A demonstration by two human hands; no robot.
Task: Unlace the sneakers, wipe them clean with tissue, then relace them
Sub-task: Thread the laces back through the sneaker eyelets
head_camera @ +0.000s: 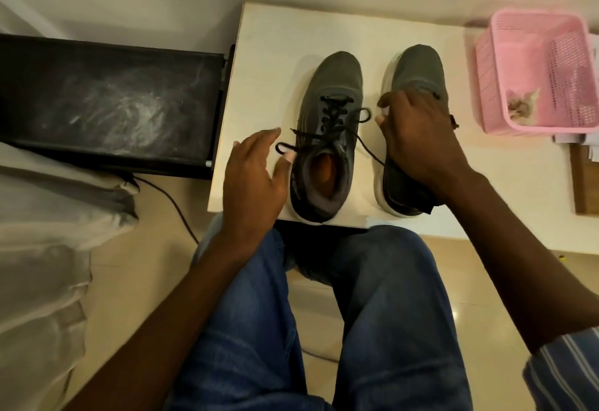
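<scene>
Sitting before a pale desk, the person has two grey sneakers side by side, toes pointing away. The left sneaker lies just beside the left hand, whose fingers are spread and relaxed, holding nothing, close to a loose loop of the black lace. That lace is threaded through the eyelets with its ends trailing out on both sides, so this shoe looks laced but not tied. The right hand rests over the right sneaker with fingers curled; whether it grips the shoe's tongue or a lace I cannot tell. Beyond the right hand stands a pink basket with crumpled scraps, likely used tissue, which suggests the relacing stage. To do it well, each hand should probably pinch one lace end, pull both to even length, snug each crossing from the toe upward, then tie without twisting.
</scene>
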